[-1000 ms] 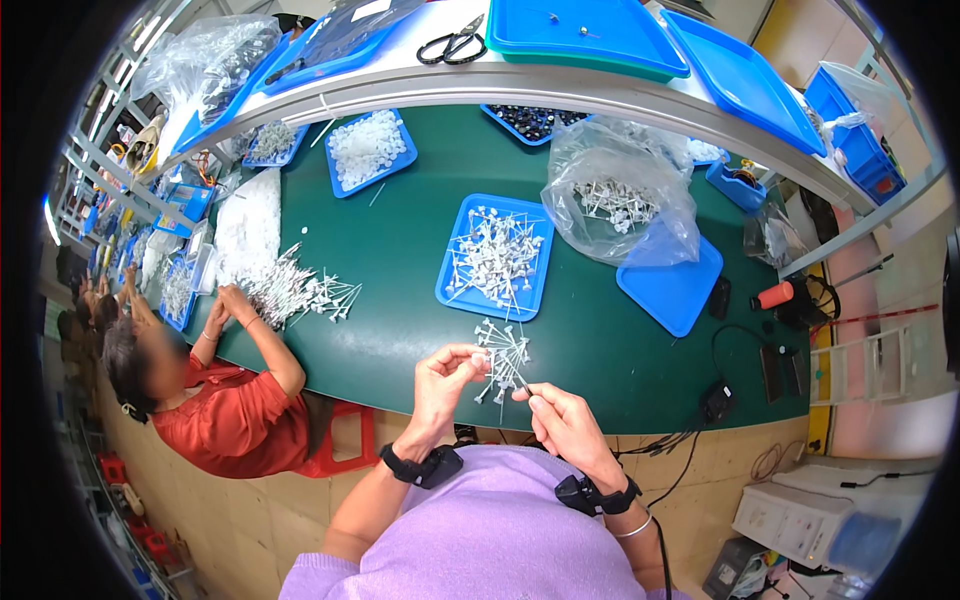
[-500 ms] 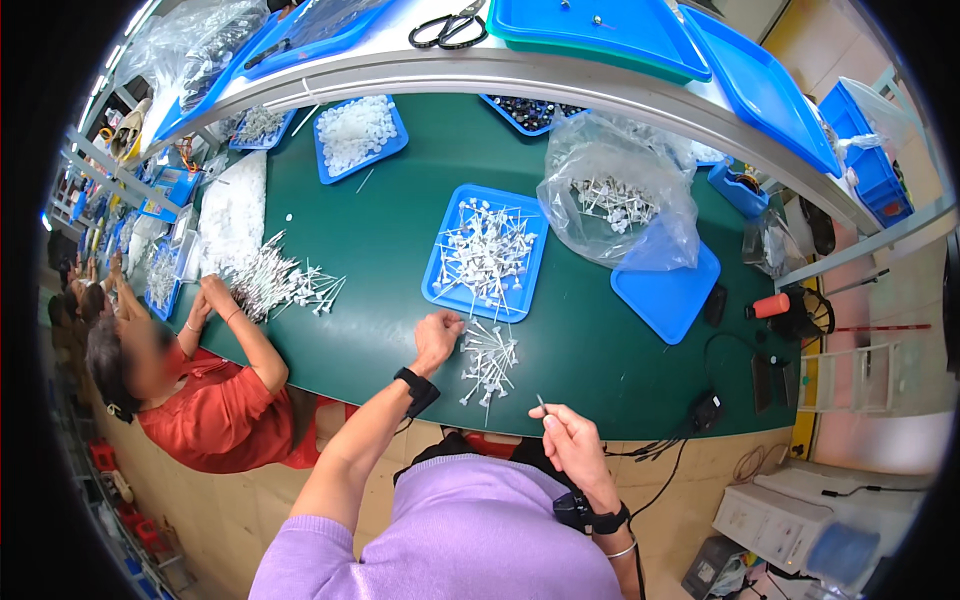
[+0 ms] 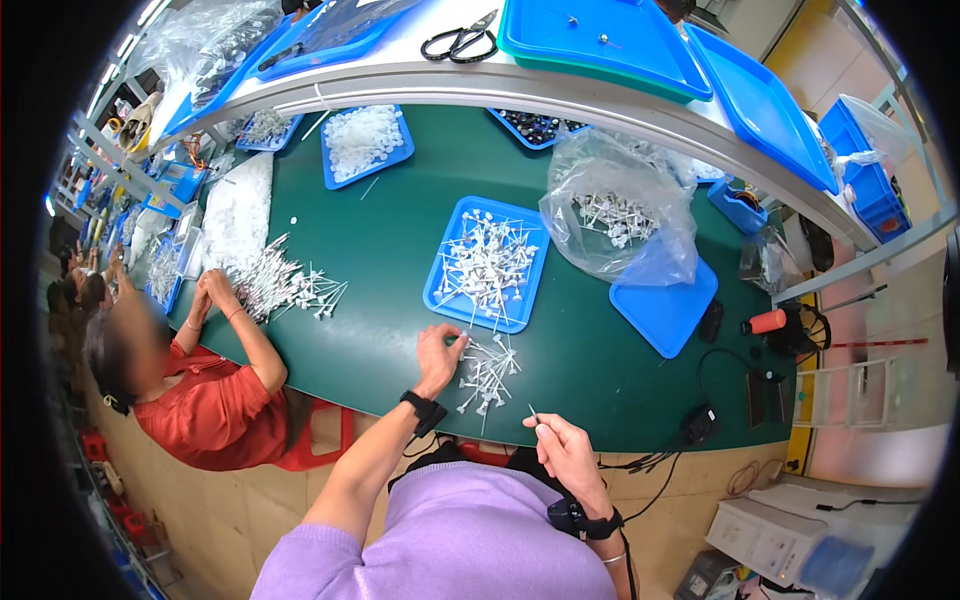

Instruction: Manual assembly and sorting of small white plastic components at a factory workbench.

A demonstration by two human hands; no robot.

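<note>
My left hand (image 3: 440, 360) is over the table, thumb and forefinger curled together at the left edge of a small loose pile of thin white-headed pins (image 3: 488, 368). Whatever its fingertips hold is too small to make out. Lower right, my right hand (image 3: 567, 450) pinches a short thin metal pin (image 3: 533, 409) that points up and left. Just beyond the pile lies a blue tray (image 3: 440, 297) heaped with more pins of the same kind, their stems lying every which way.
A clear plastic bag (image 3: 585, 250) of pins rests partly on an empty blue tray (image 3: 665, 310) at right. At left, a co-worker in red (image 3: 215, 415) sits by a big pin heap (image 3: 275, 285). A shelf (image 3: 560, 85) with scissors (image 3: 460, 42) spans the far side.
My left hand has shifted slightly at the pile's edge, its fingers a little more raised. The right hand still pinches its pin, turned slightly. The whole view has shifted a little.
</note>
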